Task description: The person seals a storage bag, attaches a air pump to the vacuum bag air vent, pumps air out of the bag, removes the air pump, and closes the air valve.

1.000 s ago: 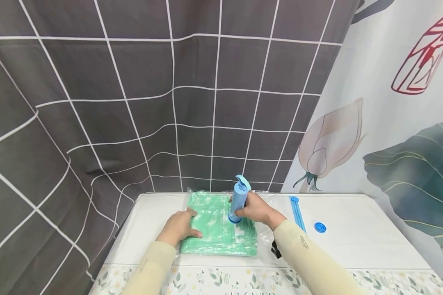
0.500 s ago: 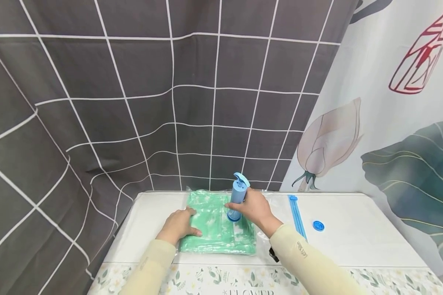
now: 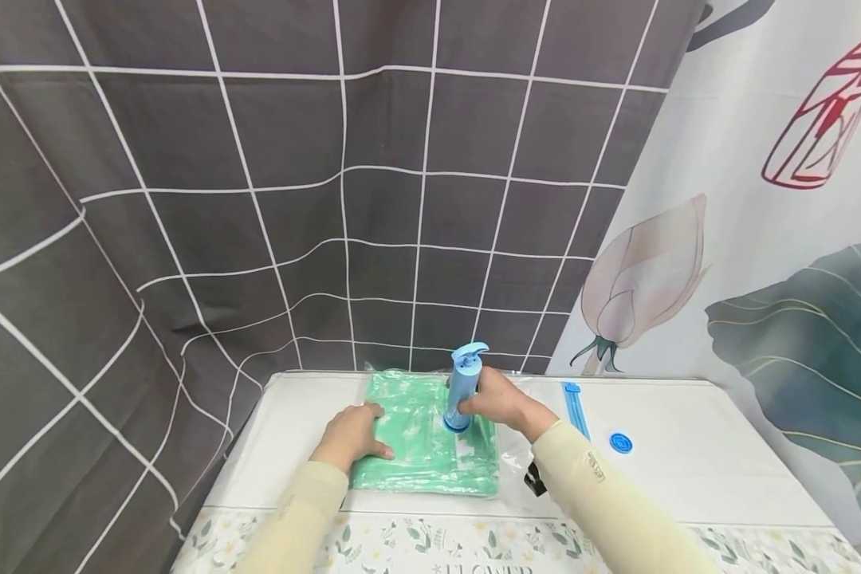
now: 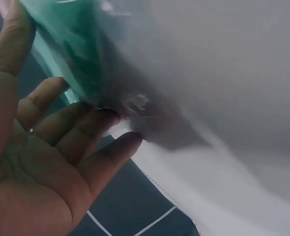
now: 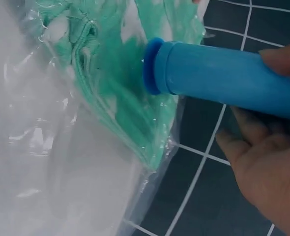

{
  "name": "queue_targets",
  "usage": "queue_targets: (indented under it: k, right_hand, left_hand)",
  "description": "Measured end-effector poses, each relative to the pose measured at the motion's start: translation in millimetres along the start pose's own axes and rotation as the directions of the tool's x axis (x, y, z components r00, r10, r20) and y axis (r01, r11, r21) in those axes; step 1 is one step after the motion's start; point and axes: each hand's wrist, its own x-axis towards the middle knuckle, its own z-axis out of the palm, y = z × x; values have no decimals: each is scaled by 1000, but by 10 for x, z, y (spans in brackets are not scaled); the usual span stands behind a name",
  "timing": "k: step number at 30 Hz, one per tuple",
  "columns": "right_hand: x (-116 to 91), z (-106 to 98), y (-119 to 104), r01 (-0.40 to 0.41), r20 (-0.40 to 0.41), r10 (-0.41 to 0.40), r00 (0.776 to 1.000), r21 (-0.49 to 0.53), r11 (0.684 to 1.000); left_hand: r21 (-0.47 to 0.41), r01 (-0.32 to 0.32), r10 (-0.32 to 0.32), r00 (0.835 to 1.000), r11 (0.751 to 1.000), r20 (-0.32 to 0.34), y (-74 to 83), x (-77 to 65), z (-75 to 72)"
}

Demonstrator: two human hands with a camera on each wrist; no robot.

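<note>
A clear plastic bag [image 3: 513, 454] lies flat on the white table, with a folded green-and-white cloth [image 3: 416, 470] inside. On top of it stands a blue hand pump [image 3: 463, 383], its round dark-blue base against the bag and its curved handle at the upper end. My right hand [image 3: 501, 399] grips the pump barrel from the right; in the right wrist view the thumb lies on one side and the fingers on the other. My left hand [image 3: 351, 437] rests on the bag's left edge with fingers spread. The left wrist view shows those fingertips touching the plastic.
Right of the bag lies a long blue strip [image 3: 576, 406], partly behind the right sleeve. Farther right is a round blue ribbed cap [image 3: 620, 443]. A floral-printed band [image 3: 430, 538] runs along the table's front. A dark grid-patterned curtain [image 3: 380, 215] hangs behind.
The pump's handle has turned to lie more level across the top. My right thumb, lying across the barrel half a second ago, has shifted right and lower. My left hand stays put.
</note>
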Motion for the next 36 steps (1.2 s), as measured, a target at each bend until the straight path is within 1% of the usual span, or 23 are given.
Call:
queue_targets:
  k: [2, 4, 7, 9, 11, 13, 15, 17, 19, 20, 21, 23, 25, 28, 30, 33, 36]
  right_hand:
    - [-17, 16, 23, -8, -41, 6, 999, -41, 999]
    - [-36, 48, 30, -17, -122, 2, 993, -125, 992]
    - [-68, 96, 4, -27, -253, -37, 967, -245, 969]
    - [-86, 105, -15, -18, -292, -67, 954, -279, 960]
    - [-95, 86, -29, -2, -288, -80, 954, -275, 961]
    - [-92, 51, -28, 8, -252, -71, 965, -244, 970]
    - [-74, 14, -16, 21, -183, -52, 982, -165, 986]
    - [-46, -14, 3, 41, -102, -48, 994, -72, 997]
    - [-26, -24, 22, 48, -27, -47, 999, 28, 998]
    - [-22, -21, 35, 42, 0, -42, 999, 70, 997]
    - [-22, -12, 50, 33, 12, -34, 999, 91, 995]
    - [-27, 28, 53, 10, -21, -8, 1000, 76, 997]
    - [-44, 77, 54, -8, -94, 10, 995, 16, 1000]
    - [-75, 136, 20, -12, -223, -14, 975, -115, 993]
    - [-83, 154, 2, 3, -260, -42, 965, -150, 989]
    - [-86, 153, 7, 16, -251, -45, 967, -115, 993]
    - [-71, 146, 53, 21, -181, -20, 983, 5, 1000]
  left_hand:
    - [-14, 8, -8, 1000, 1000, 9, 37, 4, -3]
    - [-19, 22, -22, 1000, 1000, 10, 51, 14, 0]
    - [-10, 23, -23, 1000, 1000, -2, 46, 41, 21]
    - [-14, 19, -19, 1000, 1000, -5, 38, 60, 35]
    - [-17, 7, -7, 1000, 1000, -1, 32, 78, 44]
    - [-13, -7, 7, 1000, 1000, 6, 22, 87, 47]
    - [-5, -9, 9, 1000, 1000, 10, 13, 88, 45]
    - [5, -7, 7, 1000, 1000, 4, 4, 81, 42]
    - [3, 7, -7, 1000, 1000, 1, 4, 70, 44]
    - [0, 11, -11, 1000, 1000, 2, 9, 66, 52]
    - [-5, 12, -12, 1000, 1000, 4, 17, 62, 60]
    - [-17, 19, -19, 1000, 1000, 7, 19, 58, 67]
    - [-24, 27, -27, 1000, 999, 8, 22, 59, 76]
    - [-25, 38, -38, 999, 999, -4, 18, 68, 81]
    - [-26, 46, -47, 999, 999, -10, 8, 75, 80]
    - [-32, 46, -46, 999, 998, -8, -5, 75, 76]
    - [-35, 45, -45, 999, 998, -4, -22, 71, 70]
